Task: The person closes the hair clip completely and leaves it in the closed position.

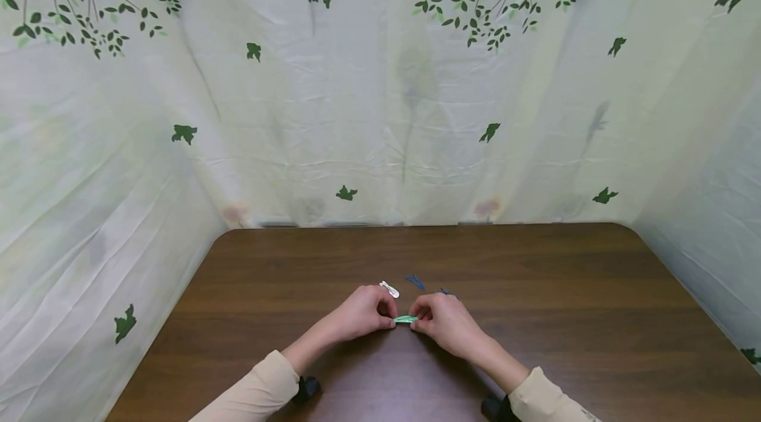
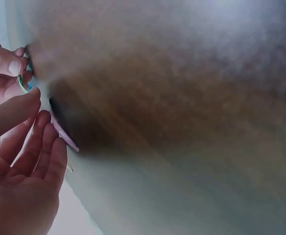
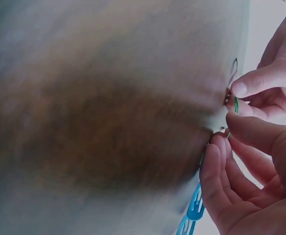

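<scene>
A green snap hair clip (image 1: 405,319) spans the gap between two hands just above the table. My left hand (image 1: 367,311) pinches its left end between thumb and fingers. At its right end, the thumb and fingers of my right hand (image 1: 447,323) pinch it too. Beyond the left hand lies a white hair clip (image 1: 389,289), which looks pinkish in the left wrist view. A blue hair clip (image 1: 415,282) lies farther back, between the hands. Another blue clip (image 1: 447,291) shows behind the right hand, partly covered by it.
The brown wooden table (image 1: 535,263) has rounded far corners. A pale curtain (image 1: 368,111) printed with leaves and birds hangs behind it and along both sides. Dark wrist bands with camera housings (image 1: 308,389) sit at the sleeve cuffs, close over the table.
</scene>
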Demonstrator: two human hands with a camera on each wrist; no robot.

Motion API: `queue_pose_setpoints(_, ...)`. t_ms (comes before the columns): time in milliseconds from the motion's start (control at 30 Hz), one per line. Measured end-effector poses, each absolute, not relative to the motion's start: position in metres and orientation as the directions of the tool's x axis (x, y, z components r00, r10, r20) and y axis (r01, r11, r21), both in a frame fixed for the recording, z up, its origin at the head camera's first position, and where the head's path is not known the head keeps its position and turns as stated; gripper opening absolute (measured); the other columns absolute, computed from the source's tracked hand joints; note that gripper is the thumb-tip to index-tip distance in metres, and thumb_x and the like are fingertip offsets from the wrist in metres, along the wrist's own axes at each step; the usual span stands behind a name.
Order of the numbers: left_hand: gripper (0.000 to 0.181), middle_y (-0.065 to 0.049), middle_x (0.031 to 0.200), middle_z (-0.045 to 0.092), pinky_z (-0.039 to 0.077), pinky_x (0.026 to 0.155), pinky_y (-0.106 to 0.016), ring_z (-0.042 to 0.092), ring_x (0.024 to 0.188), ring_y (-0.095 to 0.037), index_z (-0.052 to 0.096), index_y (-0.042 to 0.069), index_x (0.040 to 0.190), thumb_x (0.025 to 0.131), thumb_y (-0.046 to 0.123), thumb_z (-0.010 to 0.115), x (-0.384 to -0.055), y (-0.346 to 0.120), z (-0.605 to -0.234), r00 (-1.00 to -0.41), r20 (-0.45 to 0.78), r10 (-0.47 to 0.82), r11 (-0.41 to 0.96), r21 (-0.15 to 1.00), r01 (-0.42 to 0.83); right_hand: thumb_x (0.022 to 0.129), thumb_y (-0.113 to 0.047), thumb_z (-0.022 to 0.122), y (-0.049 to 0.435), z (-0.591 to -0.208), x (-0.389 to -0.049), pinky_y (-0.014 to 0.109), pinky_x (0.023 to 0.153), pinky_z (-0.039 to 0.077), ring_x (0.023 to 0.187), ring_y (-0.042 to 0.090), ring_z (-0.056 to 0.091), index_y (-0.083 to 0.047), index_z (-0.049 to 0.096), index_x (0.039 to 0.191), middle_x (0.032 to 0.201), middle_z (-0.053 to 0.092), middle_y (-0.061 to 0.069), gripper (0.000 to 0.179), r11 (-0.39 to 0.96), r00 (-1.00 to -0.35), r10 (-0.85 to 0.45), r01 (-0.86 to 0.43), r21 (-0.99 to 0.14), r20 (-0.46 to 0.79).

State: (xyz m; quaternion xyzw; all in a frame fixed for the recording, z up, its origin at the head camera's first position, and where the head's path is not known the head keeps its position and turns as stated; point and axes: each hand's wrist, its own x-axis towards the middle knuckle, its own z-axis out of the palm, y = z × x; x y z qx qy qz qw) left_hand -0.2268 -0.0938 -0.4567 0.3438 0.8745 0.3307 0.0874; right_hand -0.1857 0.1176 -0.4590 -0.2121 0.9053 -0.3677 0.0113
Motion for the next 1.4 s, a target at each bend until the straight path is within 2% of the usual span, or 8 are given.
queue_pose_setpoints(300, 0.014, 0.013, 0.072, 0.058, 0.044, 0.068, -0.022, 0.053, 0.074, -0.004, 0.071, 0.013, 0.074, 0.074, 0.004, 0.083, -0.225, -0.093, -0.46, -0.735, 0.121, 0.667, 0.554, 0.578, 0.598, 0.079, -0.007, 0.079, 0.117, -0.459, -0.188, 0.024, 0.06, 0.047, 0.065, 0.001, 0.056, -0.015, 0.07, 0.081, 0.071, 0.062, -0.012, 0.012, 0.643, -0.905, -0.408, -0.38, -0.665, 0.122)
queue_pose_setpoints(733, 0.014, 0.01, 0.077, 0.058, 0.044, 0.067, -0.022, 0.053, 0.073, -0.003, 0.071, 0.013, 0.075, 0.074, 0.005, 0.082, -0.224, -0.093, -0.463, -0.731, 0.136, 0.669, 0.552, 0.568, 0.61, 0.078, -0.005, 0.08, 0.118, -0.459, -0.189, 0.025, 0.06, 0.046, 0.065, 0.003, 0.054, -0.012, 0.069, 0.081, 0.07, 0.06, -0.01, 0.013, 0.637, -0.889, -0.445, -0.399, -0.66, 0.108)
queue_pose_setpoints(1000, 0.013, 0.015, 0.075, 0.061, 0.045, 0.069, -0.022, 0.053, 0.076, -0.003, 0.072, 0.015, 0.078, 0.075, 0.008, 0.083, -0.223, -0.094, -0.464, -0.737, 0.128, 0.664, 0.561, 0.566, 0.604, 0.079, -0.004, 0.079, 0.121, -0.459, -0.189, 0.024, 0.061, 0.047, 0.066, 0.003, 0.056, -0.01, 0.07, 0.084, 0.072, 0.061, -0.009, 0.013, 0.611, -0.879, -0.466, -0.406, -0.679, 0.106)
queue_pose_setpoints(1233, 0.012, 0.014, 0.076, 0.061, 0.047, 0.068, -0.022, 0.055, 0.071, -0.001, 0.072, 0.011, 0.084, 0.078, 0.005, 0.079, -0.221, -0.097, -0.458, -0.735, 0.113, 0.668, 0.526, 0.628, 0.574, 0.082, -0.01, 0.079, 0.127, -0.459, -0.187, 0.024, 0.064, 0.048, 0.07, 0.004, 0.057, -0.011, 0.071, 0.092, 0.077, 0.061, -0.011, 0.013, 0.587, -0.878, -0.472, -0.381, -0.714, 0.081)
queue_pose_setpoints(1400, 0.012, 0.009, 0.081, 0.063, 0.051, 0.063, -0.022, 0.057, 0.067, -0.002, 0.071, 0.008, 0.088, 0.081, 0.001, 0.076, -0.221, -0.095, -0.45, -0.758, 0.105, 0.644, 0.504, 0.687, 0.523, 0.084, -0.012, 0.078, 0.129, -0.456, -0.183, 0.024, 0.065, 0.049, 0.073, 0.005, 0.058, -0.012, 0.07, 0.096, 0.083, 0.061, -0.01, 0.015, 0.577, -0.882, -0.457, -0.393, -0.716, 0.116)
